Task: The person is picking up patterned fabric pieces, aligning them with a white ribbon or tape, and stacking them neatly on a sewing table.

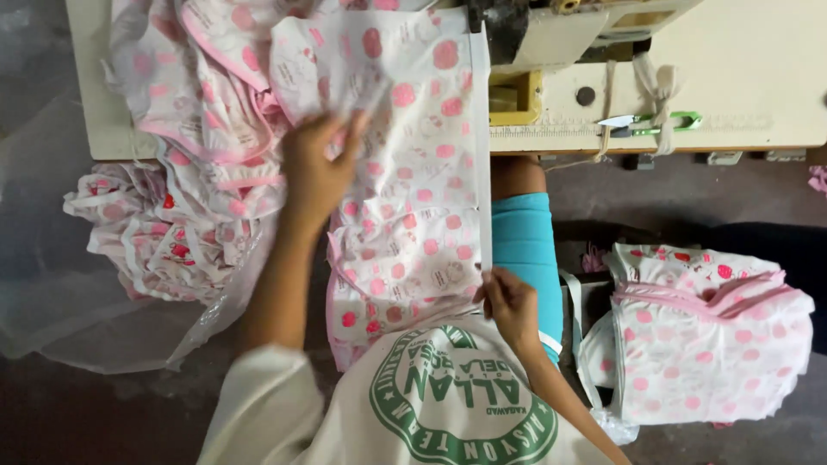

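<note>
Together, left hand (317, 168) and right hand (508, 303) each pinch the pink-spotted white fabric (413, 198) on the sewing table (758, 77)

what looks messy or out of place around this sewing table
A pile of pink-dotted fabric pieces spills off the table's left edge. Otherwise both hands hold the flat piece neatly; the snips lie on the tabletop.

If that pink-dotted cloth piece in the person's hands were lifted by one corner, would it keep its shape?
Probably not. The cloth piece already bends over the table edge and wrinkles under the left hand, so it looks floppy. Likely light: the right hand holds its corner by the fingertips.
</note>
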